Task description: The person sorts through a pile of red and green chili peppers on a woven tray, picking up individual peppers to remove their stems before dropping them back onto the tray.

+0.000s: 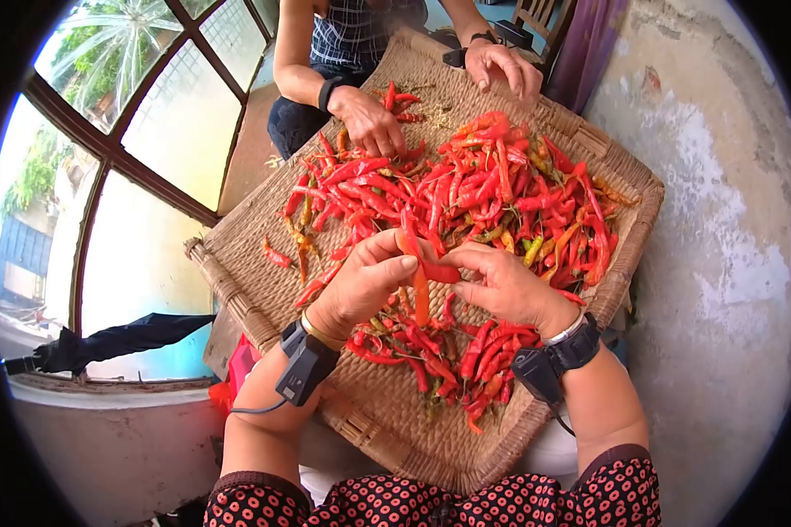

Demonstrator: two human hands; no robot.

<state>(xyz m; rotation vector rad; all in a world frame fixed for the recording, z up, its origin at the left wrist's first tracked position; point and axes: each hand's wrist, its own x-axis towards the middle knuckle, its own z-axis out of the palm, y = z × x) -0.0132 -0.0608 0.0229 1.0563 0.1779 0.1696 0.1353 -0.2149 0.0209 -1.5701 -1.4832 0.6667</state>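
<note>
My left hand (365, 279) pinches red chili peppers (421, 294) upright between thumb and fingers, above the woven surface. Close beside it on the right, my right hand (501, 283) has its thumb and fingers closed on the end of a red pepper (440, 273) that lies across the others. A large heap of red peppers (483, 189), with a few green and yellow ones, spreads beyond my hands. Nearer my body, below my hands, lies a smaller pile of red peppers (492, 351).
Across the woven bed (237, 255) a co-worker's hand (369, 120) touches the heap; their other hand (504, 67) is raised at its far edge. A folded black umbrella (132, 338) lies by the window at left. A rough wall (694, 220) stands at right.
</note>
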